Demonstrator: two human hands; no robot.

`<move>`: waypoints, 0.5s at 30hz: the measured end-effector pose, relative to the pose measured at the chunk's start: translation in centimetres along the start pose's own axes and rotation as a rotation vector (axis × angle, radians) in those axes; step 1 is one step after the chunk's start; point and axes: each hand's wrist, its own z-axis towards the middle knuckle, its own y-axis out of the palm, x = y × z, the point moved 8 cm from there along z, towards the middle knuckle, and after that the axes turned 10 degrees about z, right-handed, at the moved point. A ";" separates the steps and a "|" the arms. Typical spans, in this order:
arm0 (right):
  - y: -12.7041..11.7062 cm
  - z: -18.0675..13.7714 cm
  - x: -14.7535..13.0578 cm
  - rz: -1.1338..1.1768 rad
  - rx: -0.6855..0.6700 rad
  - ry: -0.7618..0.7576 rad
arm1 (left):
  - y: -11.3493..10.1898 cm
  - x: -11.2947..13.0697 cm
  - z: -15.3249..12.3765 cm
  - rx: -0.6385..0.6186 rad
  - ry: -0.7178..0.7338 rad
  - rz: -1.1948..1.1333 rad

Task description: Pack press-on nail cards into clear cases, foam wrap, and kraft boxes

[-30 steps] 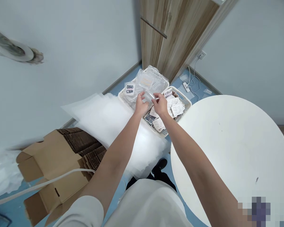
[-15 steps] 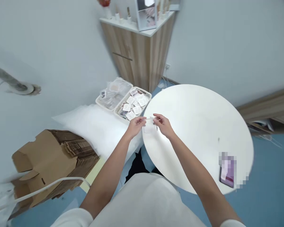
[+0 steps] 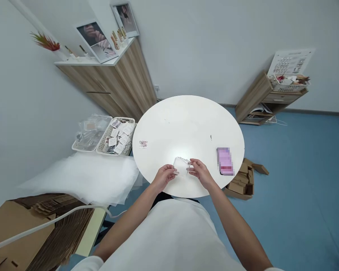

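Observation:
Over the near part of the round white table (image 3: 183, 128), my left hand (image 3: 166, 177) and my right hand (image 3: 200, 172) hold a small, clear, squarish plastic piece (image 3: 181, 164) between them. The left fingers pinch its left side and the right fingers grip its right side. Its upper edge looks bumpy; whether it is a bag or a box I cannot tell. To the left on the table lies a small pink-and-white patterned item (image 3: 143, 143), too small to make out. A phone (image 3: 225, 162), partly pixelated, rests at the table's right.
Left of the table stand a white basket of small white cards (image 3: 132, 139) and a tray of clear plastic packaging (image 3: 81, 147). White sheeting (image 3: 101, 175) and flattened cardboard (image 3: 25, 222) lie nearer me. A cardboard box (image 3: 243, 182) is on the floor at right.
My view has swung right, bringing the right-hand shelf fully into sight. My hands now sit over the table's near middle rather than its left edge, still holding the clear piece.

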 end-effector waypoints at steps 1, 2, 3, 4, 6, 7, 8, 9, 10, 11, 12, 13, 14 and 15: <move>-0.5 -0.6 0.3 0.000 0.014 -0.004 | 0.5 -0.3 -0.1 -0.008 -0.008 -0.017; -0.8 -1.1 0.5 -0.005 0.028 -0.009 | 1.0 -0.6 -0.1 -0.017 -0.017 -0.031; -1.0 -1.5 0.8 -0.014 0.044 -0.014 | 1.3 -0.9 -0.2 -0.027 -0.025 -0.041; -1.0 -1.8 1.0 -0.024 0.057 -0.019 | 1.7 -1.1 -0.2 -0.039 -0.032 -0.047; -0.9 -2.3 1.3 -0.041 0.068 -0.028 | 2.1 -1.5 -0.2 -0.068 -0.041 -0.047; -0.7 -2.4 1.5 -0.046 0.070 -0.035 | 2.2 -1.7 -0.2 -0.084 -0.044 -0.039; -0.6 -2.4 1.5 -0.049 0.076 -0.044 | 2.3 -1.9 -0.1 -0.097 -0.045 -0.022; -0.6 -2.5 1.6 -0.052 0.089 -0.054 | 2.3 -2.0 -0.1 -0.107 -0.045 0.010; -0.6 -2.5 1.6 -0.056 0.107 -0.064 | 2.3 -2.1 0.0 -0.111 -0.043 0.057; -0.6 -2.6 1.6 -0.061 0.128 -0.073 | 2.1 -2.2 0.0 -0.110 -0.035 0.119; -0.7 -2.7 1.6 -0.067 0.150 -0.080 | 1.9 -2.1 0.1 -0.109 -0.018 0.194; -0.7 -2.7 1.6 -0.073 0.167 -0.086 | 1.6 -1.9 0.1 -0.111 0.011 0.279; -0.6 -2.8 1.5 -0.080 0.182 -0.095 | 1.3 -1.5 0.1 -0.115 0.052 0.369; -0.6 -3.0 1.4 -0.088 0.197 -0.105 | 1.1 -1.0 0.1 -0.120 0.104 0.463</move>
